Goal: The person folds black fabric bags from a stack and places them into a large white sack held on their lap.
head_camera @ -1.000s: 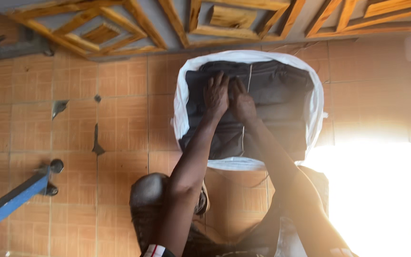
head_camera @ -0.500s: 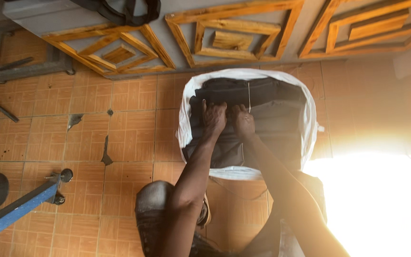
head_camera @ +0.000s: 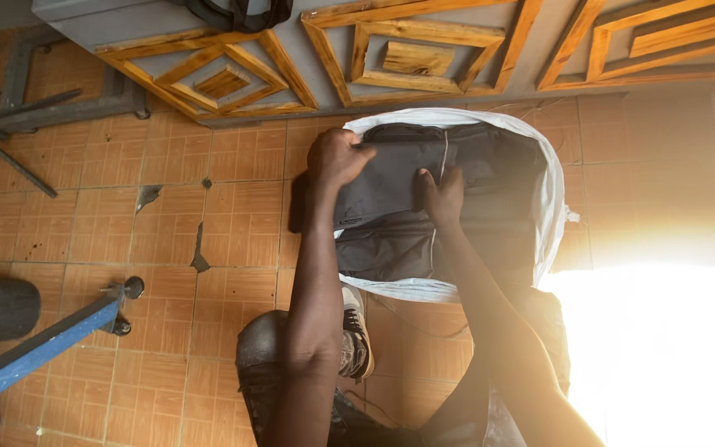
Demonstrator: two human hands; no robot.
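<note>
Left hand [head_camera: 337,157] clenched on the upper left edge of a dark grey garment [head_camera: 391,194], right hand [head_camera: 442,194] pressing flat mid-cloth, apparently to steady it, atop a white sheet [head_camera: 549,199] on the tiled floor [head_camera: 167,215].

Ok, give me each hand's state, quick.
Left hand: closed, gripping the dark cloth.
Right hand: pressed on the cloth; grip cannot be told.

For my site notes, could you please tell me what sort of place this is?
Probably a small workshop floor: worn, cracked orange floor tiles, a grey panel with wooden geometric trim and a blue metal stand surround the left hand and right hand on dark fabric.
</note>
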